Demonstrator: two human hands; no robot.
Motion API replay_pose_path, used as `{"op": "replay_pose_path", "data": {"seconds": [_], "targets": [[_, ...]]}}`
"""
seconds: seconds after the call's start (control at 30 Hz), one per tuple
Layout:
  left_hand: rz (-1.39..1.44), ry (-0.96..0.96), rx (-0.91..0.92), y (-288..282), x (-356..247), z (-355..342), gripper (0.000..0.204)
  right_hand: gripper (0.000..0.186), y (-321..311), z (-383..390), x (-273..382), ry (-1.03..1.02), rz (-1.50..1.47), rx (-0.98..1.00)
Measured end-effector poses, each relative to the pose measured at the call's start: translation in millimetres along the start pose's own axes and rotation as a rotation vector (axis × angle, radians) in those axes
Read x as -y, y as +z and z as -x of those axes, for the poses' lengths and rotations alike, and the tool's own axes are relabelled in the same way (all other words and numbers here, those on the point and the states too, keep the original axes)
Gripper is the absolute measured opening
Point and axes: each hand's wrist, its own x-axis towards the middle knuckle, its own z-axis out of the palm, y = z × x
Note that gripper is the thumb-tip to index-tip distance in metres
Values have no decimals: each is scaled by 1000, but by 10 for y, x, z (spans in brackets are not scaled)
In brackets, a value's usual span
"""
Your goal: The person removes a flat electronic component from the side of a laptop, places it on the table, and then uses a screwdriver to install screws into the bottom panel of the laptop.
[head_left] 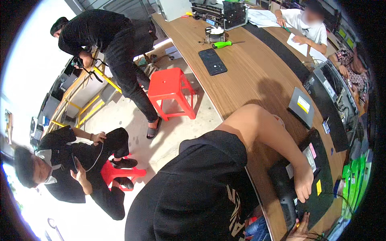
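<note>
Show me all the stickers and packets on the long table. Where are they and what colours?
Yellow label: rectangle on the flat grey drive box, mid-table.
White and pink stickers: small rectangles on the black case, beyond the left hand.
Yellow sticker: small, same case, right of that hand.
Green packets: stacked at the table's right edge.

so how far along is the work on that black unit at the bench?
Done: a black cover panel lies loose up the wooden bench, with a green-handled screwdriver beside it. In hand: the left hand presses flat on the black unit with stickers; the right hand is at its near edge, mostly cut off. Left: I can't tell whether this unit is open yet; a grey drive sits apart.
</note>
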Motion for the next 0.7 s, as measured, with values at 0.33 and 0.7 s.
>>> {"op": "replay_pose_path", "data": {"seconds": [0.33,0.7], "targets": [[208,-154,-2,186,-8,54,33,31,132,59,-257,-332,335,-20],[364,-244,63,403,-23,8,31,23,151,-78,-68,-388,349,-337]]}}
